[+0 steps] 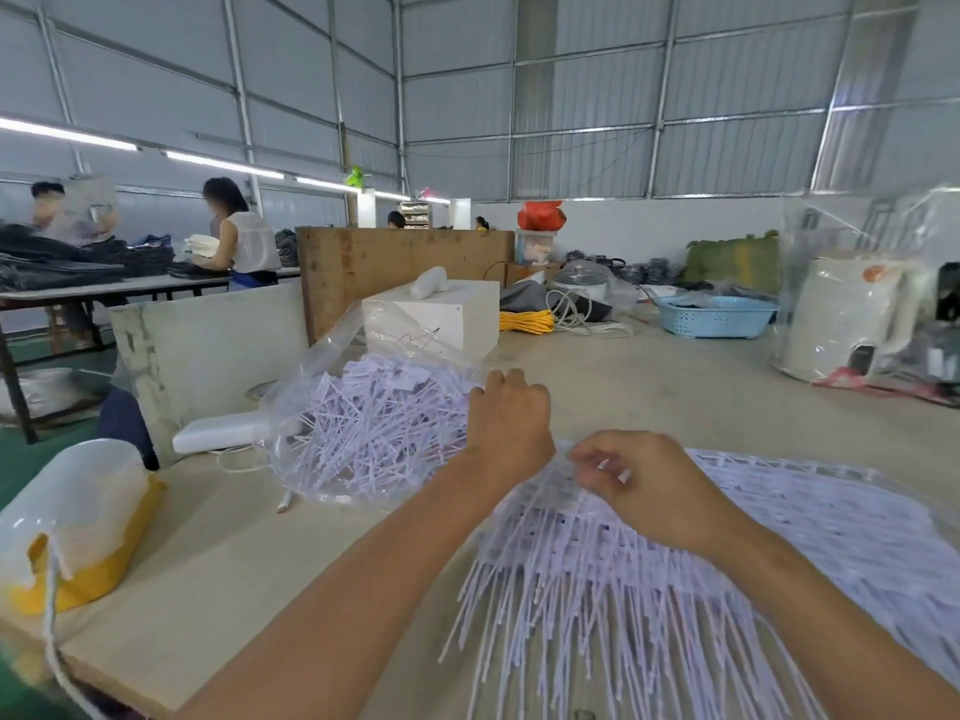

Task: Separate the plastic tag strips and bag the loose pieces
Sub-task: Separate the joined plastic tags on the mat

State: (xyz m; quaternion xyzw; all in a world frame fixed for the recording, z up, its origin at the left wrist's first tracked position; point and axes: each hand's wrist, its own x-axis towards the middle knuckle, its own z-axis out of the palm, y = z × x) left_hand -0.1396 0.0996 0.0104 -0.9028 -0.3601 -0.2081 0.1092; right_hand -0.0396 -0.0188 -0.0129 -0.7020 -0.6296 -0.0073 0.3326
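Observation:
A clear plastic bag (332, 356) lies open on the table, filled with several loose white tag pieces (379, 428). My left hand (511, 423) is at the bag's right edge, fingers curled over the rim; what they hold is hidden. A wide stack of joined white tag strips (623, 579) lies in front of me, its thin ends fanning toward the table's near edge. My right hand (644, 485) pinches the top of this stack between thumb and fingers.
A translucent tub on a yellow bag (78, 517) sits at the near left. A white box (436, 319), yellow cable (524, 320), a blue basket (714, 315) and a wrapped white appliance (852, 319) stand farther back. People work at a table (156, 285) on the left.

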